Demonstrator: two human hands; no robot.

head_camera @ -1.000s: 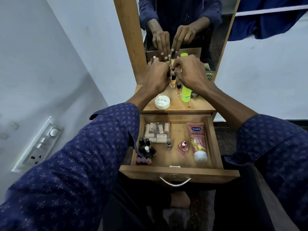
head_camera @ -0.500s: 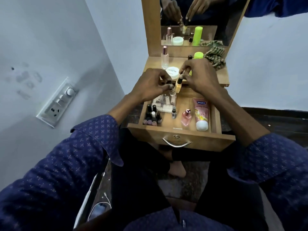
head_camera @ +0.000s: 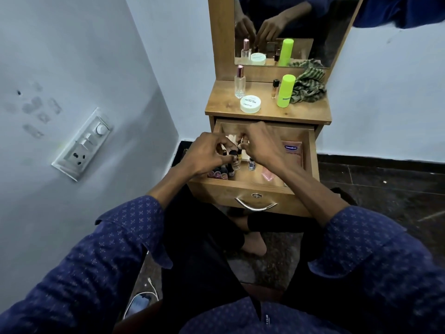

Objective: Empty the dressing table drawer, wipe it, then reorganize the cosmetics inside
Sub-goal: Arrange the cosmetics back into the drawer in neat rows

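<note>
The wooden drawer (head_camera: 240, 190) of the dressing table stands pulled open. Both hands are down inside it over its left half. My left hand (head_camera: 207, 154) pinches small black-capped bottles (head_camera: 233, 162) among a cluster of nail polish bottles (head_camera: 218, 174). My right hand (head_camera: 261, 147) pinches a small yellowish bottle (head_camera: 239, 153) close beside the left hand. A pink Vaseline tube (head_camera: 292, 151) lies along the drawer's right side, and a pink perfume bottle (head_camera: 267, 174) shows under my right wrist.
On the tabletop (head_camera: 224, 104) stand a clear spray bottle (head_camera: 239, 81), a white round jar (head_camera: 250, 104), a small amber vial (head_camera: 275, 89), a lime-green stick (head_camera: 285, 91) and a striped green cloth (head_camera: 308, 86). A mirror (head_camera: 337, 27) rises behind. A phone with cable (head_camera: 138, 303) lies on the floor.
Both hands came down from the tabletop into the drawer carrying small bottles. The camera tilted back, so the table appears farther away.
</note>
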